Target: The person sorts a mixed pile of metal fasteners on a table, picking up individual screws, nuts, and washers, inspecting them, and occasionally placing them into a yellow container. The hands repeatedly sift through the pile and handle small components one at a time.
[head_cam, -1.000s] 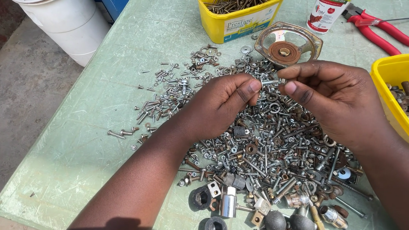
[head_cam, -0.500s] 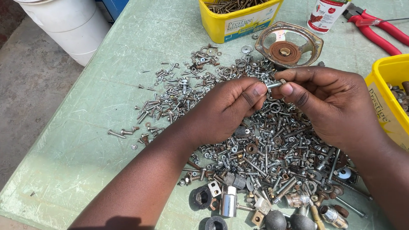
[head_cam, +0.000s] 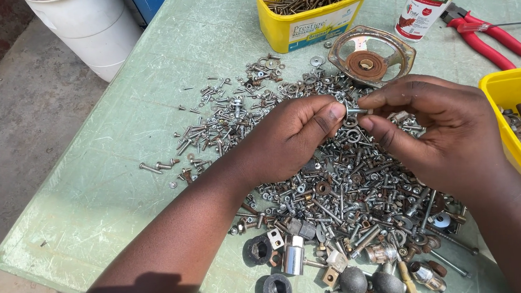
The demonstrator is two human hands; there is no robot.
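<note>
From the head camera, your two hands meet over the middle of the heap of loose hardware on the green table. Between them you hold a small bolt, just above the heap. Your left hand comes in from the lower left with fingers curled and the thumb tip pressed to the bolt's left end. Your right hand reaches in from the right, forefinger and thumb closed in a pinch on the bolt's right end; the other fingers are folded under. Both hands are shut on that one piece.

The bolt lies nearly level, its long axis running left to right across the view, one end to each hand. Which end is the head you cannot tell, since your fingertips cover both ends. Only a short bright silver stretch shows between them; whether a nut sits on it is too small to make out.

The heap under your hands is mostly silvery screws, nuts and washers, with dark sockets at its near edge. A rusty round disc lies just beyond your right hand. Past that stand a yellow tub of brownish screws and a white bottle, with red pliers to the right. Another yellow tub sits at the right edge, and a white bucket stands on the floor at upper left.
</note>
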